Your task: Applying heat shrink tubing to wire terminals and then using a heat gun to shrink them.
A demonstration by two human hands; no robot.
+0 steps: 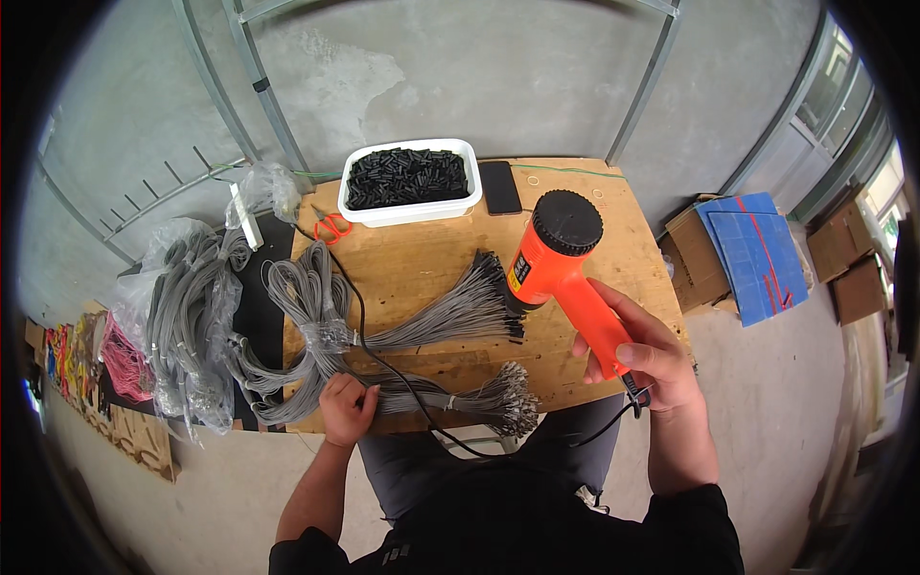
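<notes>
Right hand wraps its grip tight around the orange plastic heat gun, nozzle down on the wooden counter. Left hand pinches the near bundle of grey wire leads at the counter's front edge. The nozzle tip is hidden behind the gun body.

Only one view, worn on the head, looking steeply down from above onto the wooden table, at about arm's reach. Faces forward toward the grey wall beyond the table's far edge. Strongly bent at the rim, fisheye. Own forearms entering from below the table's near edge.
</notes>
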